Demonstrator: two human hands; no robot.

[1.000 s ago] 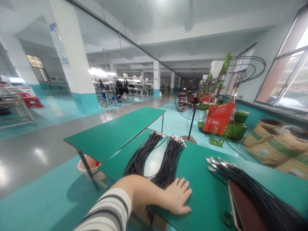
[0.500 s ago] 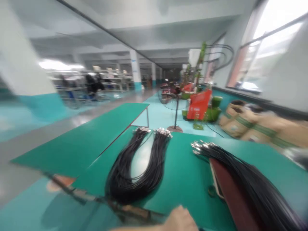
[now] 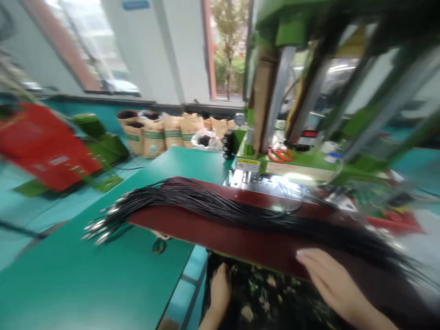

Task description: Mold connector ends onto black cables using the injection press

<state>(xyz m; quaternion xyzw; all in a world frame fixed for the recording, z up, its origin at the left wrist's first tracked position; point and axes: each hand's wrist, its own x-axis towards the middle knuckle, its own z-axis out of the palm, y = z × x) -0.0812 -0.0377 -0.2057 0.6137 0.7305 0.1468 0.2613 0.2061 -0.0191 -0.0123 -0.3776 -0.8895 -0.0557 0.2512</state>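
Note:
A long bundle of black cables [image 3: 233, 208] lies along a dark red board [image 3: 213, 229], its silvery ends hanging past the board's left end. My right hand [image 3: 330, 279] is over the front part of the board, just in front of the cables, fingers stretched out and holding nothing. Below the board's front edge, my left hand [image 3: 221, 285] is near the dark flowered cloth [image 3: 261, 298]. Its fingers are curled, and what they hold, if anything, is too small to make out.
A green table [image 3: 103, 284] extends to the left. Behind the board stands a green machine [image 3: 299, 160] with metal columns and orange-handled scissors [image 3: 280, 155]. Sacks [image 3: 154, 137] line the wall, and a red machine [image 3: 51, 146] stands at the left.
The view has swung right, from the tables to the green machine. The looped cable bundle is out of view. Both my hands now show, where only one was visible at the bottom.

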